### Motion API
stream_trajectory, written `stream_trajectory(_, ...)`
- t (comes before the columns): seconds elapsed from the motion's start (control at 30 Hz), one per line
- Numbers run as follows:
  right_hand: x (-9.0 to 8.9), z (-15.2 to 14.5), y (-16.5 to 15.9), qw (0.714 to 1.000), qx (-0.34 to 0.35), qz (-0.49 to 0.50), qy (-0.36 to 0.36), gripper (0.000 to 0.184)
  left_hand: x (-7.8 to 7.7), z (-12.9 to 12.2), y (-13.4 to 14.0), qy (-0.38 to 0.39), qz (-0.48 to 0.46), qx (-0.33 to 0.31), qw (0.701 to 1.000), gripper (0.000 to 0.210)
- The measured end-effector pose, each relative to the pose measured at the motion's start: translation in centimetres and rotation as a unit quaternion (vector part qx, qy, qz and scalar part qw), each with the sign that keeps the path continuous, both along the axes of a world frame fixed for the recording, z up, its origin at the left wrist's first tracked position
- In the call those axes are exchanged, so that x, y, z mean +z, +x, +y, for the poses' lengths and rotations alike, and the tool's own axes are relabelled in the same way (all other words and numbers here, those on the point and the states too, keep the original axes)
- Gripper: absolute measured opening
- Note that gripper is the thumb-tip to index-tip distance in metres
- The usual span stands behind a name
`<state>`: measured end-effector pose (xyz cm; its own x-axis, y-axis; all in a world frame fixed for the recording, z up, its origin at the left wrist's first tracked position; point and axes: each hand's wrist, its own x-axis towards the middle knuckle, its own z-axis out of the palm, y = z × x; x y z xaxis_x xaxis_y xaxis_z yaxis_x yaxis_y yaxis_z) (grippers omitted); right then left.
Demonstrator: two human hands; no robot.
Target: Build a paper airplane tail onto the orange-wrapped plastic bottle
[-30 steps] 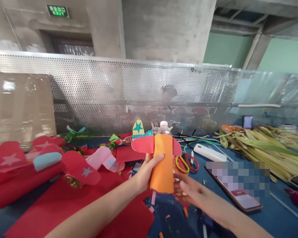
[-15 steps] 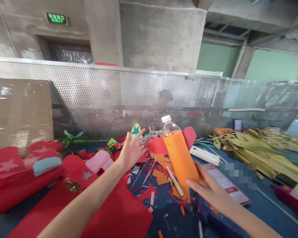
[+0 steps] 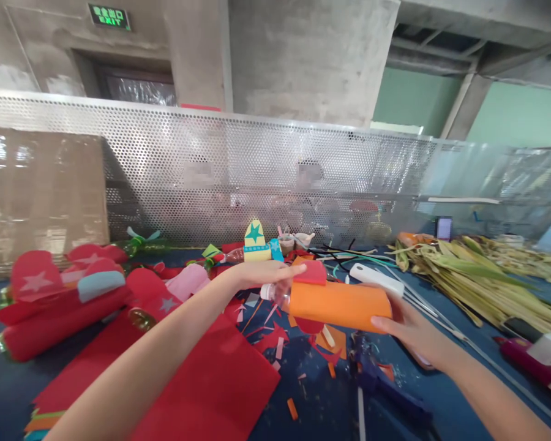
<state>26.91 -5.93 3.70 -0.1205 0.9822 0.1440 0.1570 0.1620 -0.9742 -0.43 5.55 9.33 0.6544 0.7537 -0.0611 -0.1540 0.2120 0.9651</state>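
Observation:
A plastic bottle (image 3: 337,305) wrapped in orange felt lies almost level in the air, its white cap pointing left. Red felt wings stick out on both sides; the upper red wing (image 3: 310,273) stands by my left fingertips. My left hand (image 3: 273,273) is closed at the bottle's neck end, with part of its grip hidden behind the bottle. Around the base, my right hand (image 3: 401,321) is wrapped with the thumb in front. Below it, felt scraps (image 3: 275,335) and a dark blue glue gun (image 3: 386,383) lie on the blue table.
Red felt sheets (image 3: 202,380) are stacked at front left, beside red-wrapped bottles (image 3: 68,327). A yellow-and-blue decorated bottle (image 3: 256,248) lies behind. A white power strip (image 3: 376,278), corn husks (image 3: 459,269) and a magenta-and-white tool (image 3: 539,364) are at right. A perforated metal screen (image 3: 266,159) stands behind.
The bottle has tipped from upright to nearly level, cap to the left. My left hand has gone from spread and apart to closed at the neck end. My right hand still grips the base.

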Motion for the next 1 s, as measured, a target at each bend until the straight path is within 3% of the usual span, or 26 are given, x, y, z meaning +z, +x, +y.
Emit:
stream_trajectory(0.13,0.2,-0.1,0.3,1.000,-0.011,0.016,-0.024,0.052,-1.0,-0.5,0.2,0.047,0.094,-0.030,0.994,0.024)
stream_trajectory(0.3,0.4,0.9,0.4,0.993,-0.031,0.057,-0.097,0.052,-1.6,-1.0,0.4,0.070,0.095,-0.035,0.992,0.057)
stream_trajectory(0.43,0.8,2.4,0.3,0.990,-0.022,0.043,-0.131,0.055,-2.3,-0.5,0.4,0.050,0.095,-0.024,0.994,0.065)
stream_trajectory(0.53,0.7,2.1,0.7,0.984,-0.029,-0.087,-0.150,0.072,-3.6,0.0,0.2,0.021,0.086,-0.001,0.996,0.065)
stream_trajectory(0.67,-0.9,-1.2,1.9,0.949,-0.043,-0.271,-0.155,0.081,-6.3,0.8,-0.5,-0.020,0.078,0.051,0.995,0.064)
stream_trajectory(0.8,-3.6,-5.1,2.1,0.861,0.004,-0.501,-0.090,0.075,-8.5,1.4,-1.0,-0.029,0.082,0.083,0.993,0.055)
stream_trajectory(0.87,-4.8,-6.0,2.0,0.849,-0.016,-0.526,-0.053,0.062,-8.9,1.6,-0.9,-0.018,0.084,0.080,0.993,0.047)
stream_trajectory(1.0,-5.7,-5.9,2.7,0.875,-0.016,-0.484,-0.005,0.043,-8.8,1.9,0.0,0.018,0.095,0.077,0.992,0.040)
